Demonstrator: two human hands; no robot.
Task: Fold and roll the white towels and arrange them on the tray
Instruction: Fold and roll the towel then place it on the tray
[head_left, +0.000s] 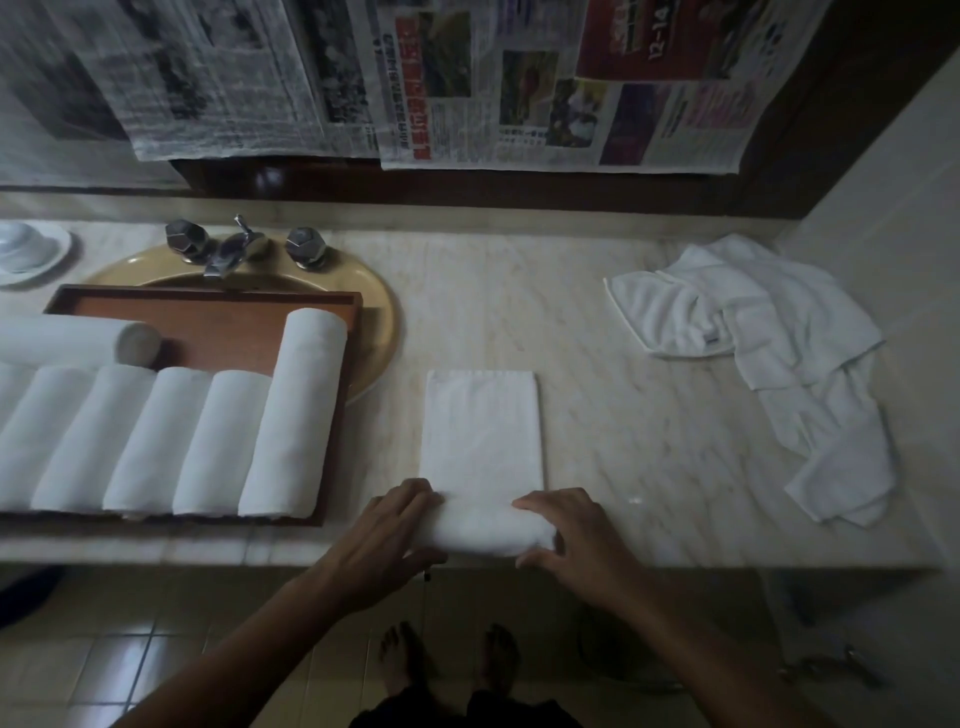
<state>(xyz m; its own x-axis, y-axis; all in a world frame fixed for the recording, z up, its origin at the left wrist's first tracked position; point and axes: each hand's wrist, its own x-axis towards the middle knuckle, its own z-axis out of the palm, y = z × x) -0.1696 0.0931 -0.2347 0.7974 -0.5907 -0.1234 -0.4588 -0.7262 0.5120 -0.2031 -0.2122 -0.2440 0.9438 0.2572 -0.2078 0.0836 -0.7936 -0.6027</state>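
White folded towel (480, 431) lay as a narrow strip on the pale marble counter (623, 415), its near end wound into a roll right at the counter's front edge, just right of the brown wooden tray (208, 306). Bare marble stayed open between the strip and the heap of loose white towels (769, 353) far right of the tray, and also behind the strip toward the wall. The tray sat over the beige oval sink (382, 317), its near rim almost at the counter edge; a row of rolled white towels (208, 441) filled its front, and one more roll (78, 340) lay crosswise behind them. The tray's left part ran out of view, so the full count of rolls could not be told. The scene was dim and the hanging newspaper sheets (467, 78) above were blurred. The left hand (395, 540) pressed palm-down on the left end of the roll, fingers curled over it; the right hand (576, 540) gripped the right end, thumb beneath and fingers above. Both forearms reached in from below, converging on the roll
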